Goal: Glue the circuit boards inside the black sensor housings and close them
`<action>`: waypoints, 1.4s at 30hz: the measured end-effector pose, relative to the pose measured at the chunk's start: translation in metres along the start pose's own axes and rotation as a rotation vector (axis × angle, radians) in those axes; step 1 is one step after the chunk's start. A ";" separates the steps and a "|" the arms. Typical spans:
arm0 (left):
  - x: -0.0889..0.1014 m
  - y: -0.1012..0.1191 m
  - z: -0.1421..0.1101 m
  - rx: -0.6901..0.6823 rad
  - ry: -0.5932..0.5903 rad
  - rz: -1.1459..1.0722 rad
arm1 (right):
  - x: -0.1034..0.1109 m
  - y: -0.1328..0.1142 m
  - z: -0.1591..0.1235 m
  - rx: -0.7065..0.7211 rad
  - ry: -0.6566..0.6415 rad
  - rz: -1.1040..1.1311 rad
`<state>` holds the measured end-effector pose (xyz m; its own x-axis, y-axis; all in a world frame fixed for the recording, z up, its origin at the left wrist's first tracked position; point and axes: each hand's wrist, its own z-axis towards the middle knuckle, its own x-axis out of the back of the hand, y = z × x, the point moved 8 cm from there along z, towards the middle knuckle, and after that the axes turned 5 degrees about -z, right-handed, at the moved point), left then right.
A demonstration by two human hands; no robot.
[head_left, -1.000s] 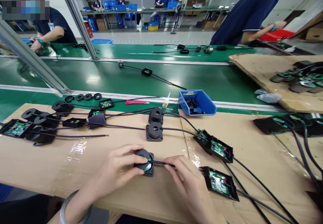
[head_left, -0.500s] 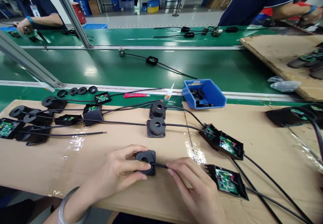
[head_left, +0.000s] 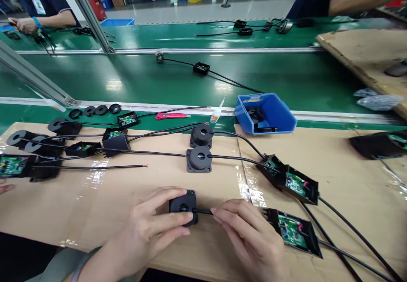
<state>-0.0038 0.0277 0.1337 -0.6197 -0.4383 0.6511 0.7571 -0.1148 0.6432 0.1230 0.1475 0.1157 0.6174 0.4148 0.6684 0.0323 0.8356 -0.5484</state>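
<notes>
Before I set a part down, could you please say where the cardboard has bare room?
Cardboard lies bare left of the left hand, below the loose cable end, and again between the blue bin and the far-right black housing. Upper left is crowded with round housings and circuit boxes.

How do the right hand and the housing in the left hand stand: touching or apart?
Apart. The head view shows a gap, bridged by the cable, between the right hand and the housing.

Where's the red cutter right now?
In the head view, left of centre, the red cutter lies on the green surface beyond the cardboard, just left of the small bottle.
</notes>
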 end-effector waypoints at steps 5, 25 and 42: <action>-0.001 -0.002 0.001 0.005 -0.008 0.000 | -0.001 0.000 -0.001 -0.002 -0.004 0.002; -0.009 -0.002 -0.011 0.067 0.025 0.106 | 0.004 -0.005 0.008 0.054 -0.051 -0.070; -0.034 0.015 -0.002 -0.171 -0.009 0.415 | -0.014 -0.010 -0.026 -0.037 -0.154 -0.073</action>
<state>0.0293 0.0390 0.1207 -0.2575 -0.4709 0.8438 0.9648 -0.0772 0.2514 0.1345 0.1237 0.0985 0.4845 0.4061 0.7748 0.1032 0.8530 -0.5116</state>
